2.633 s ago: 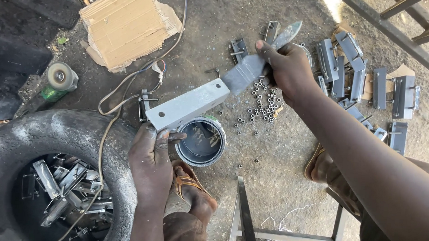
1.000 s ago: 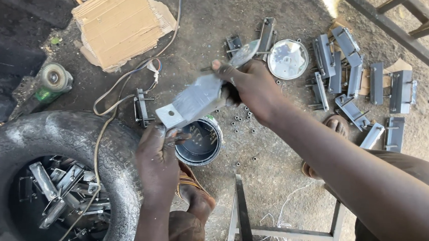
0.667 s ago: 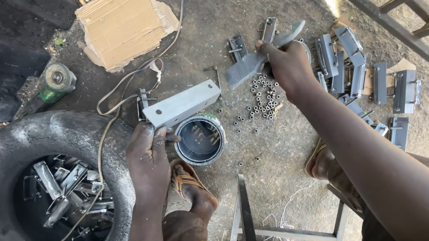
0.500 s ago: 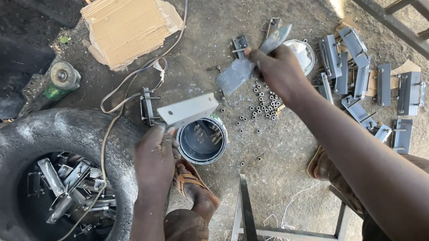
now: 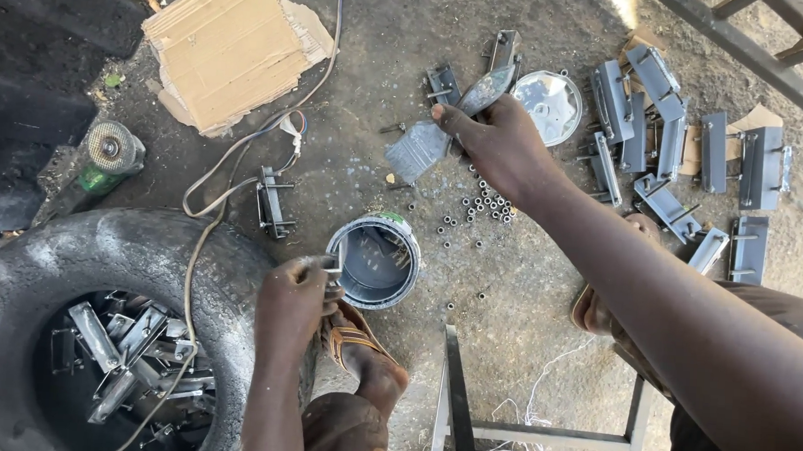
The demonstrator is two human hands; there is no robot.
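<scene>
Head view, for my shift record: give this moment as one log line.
left hand: at paint can rim | right hand: holds paintbrush | nuts: scattered on ground

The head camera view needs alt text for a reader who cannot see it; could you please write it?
Seen from above, the right hand holds a paintbrush over dirt ground while the left hand grips the rim of a small open paint tin. Metal brackets lie nearby.
</scene>
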